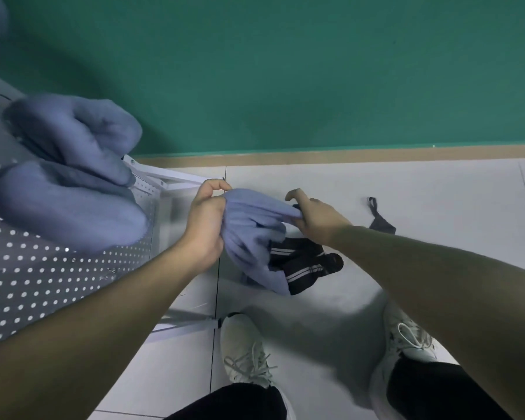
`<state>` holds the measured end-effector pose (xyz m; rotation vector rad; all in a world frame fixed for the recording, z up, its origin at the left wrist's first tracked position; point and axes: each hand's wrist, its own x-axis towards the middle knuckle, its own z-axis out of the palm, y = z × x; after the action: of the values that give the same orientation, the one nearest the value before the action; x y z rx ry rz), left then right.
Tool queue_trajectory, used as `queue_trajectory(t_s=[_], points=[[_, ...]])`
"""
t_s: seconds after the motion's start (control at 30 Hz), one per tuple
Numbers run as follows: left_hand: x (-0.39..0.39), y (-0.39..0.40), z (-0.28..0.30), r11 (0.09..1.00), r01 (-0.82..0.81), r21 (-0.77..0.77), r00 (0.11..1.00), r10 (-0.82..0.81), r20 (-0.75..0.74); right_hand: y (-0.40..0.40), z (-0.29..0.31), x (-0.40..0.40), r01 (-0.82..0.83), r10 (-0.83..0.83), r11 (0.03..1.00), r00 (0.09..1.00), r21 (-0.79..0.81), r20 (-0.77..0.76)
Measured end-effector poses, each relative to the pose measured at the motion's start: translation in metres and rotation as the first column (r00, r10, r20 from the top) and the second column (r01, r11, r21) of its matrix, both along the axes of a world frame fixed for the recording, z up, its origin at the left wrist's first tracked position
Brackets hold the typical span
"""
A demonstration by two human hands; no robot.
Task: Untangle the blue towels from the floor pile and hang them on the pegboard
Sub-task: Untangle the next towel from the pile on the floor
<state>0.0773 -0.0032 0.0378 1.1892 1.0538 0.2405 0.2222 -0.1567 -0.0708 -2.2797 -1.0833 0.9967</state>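
Both hands grip one soft blue towel [252,225]: left hand [205,225] bunches its edge, right hand [314,219] pinches a corner. Towel hangs above black striped cloth [303,265], beside the white perforated pegboard [43,268].

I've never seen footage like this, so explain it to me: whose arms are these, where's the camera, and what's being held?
The camera sits on a person's head, looking down at their own arms and shoes. Both hands hold one blue towel: the left hand grips its bunched top, the right hand pinches an edge. Below it, dark striped clothes lie on the tiled floor. On the left stands a pegboard with two more blue towels already hanging on it.
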Motion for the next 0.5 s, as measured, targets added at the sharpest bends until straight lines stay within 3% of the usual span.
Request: queue_trajectory(t_s=[0.13, 0.27, 0.37, 0.43, 0.5], points=[[-0.006, -0.006, 0.009, 0.996, 0.093, -0.016, 0.995, -0.093, -0.02, -0.019, 0.002, 0.004, -0.112, 0.118, 0.993, 0.984, -0.048, 0.132], [-0.006, -0.011, 0.018, 0.93, 0.3, 0.21, 0.954, -0.295, -0.056, -0.025, 0.001, 0.002, -0.084, 0.094, 0.989, 0.992, -0.124, 0.08], [-0.006, -0.003, 0.023, 0.755, 0.591, 0.284, 0.802, -0.511, -0.311, -0.029, 0.0, 0.01, -0.069, 0.091, 0.98, 0.99, -0.186, 0.109], [-0.009, 0.0, 0.021, 0.645, 0.701, 0.303, 0.697, -0.529, -0.484, -0.033, 0.002, 0.014, -0.135, 0.17, 0.955, 0.979, -0.263, 0.113], [-0.011, -0.004, 0.023, 0.621, 0.72, 0.31, 0.671, -0.508, -0.54, -0.036, 0.004, 0.013, -0.177, 0.229, 0.93, 0.965, -0.322, 0.131]])
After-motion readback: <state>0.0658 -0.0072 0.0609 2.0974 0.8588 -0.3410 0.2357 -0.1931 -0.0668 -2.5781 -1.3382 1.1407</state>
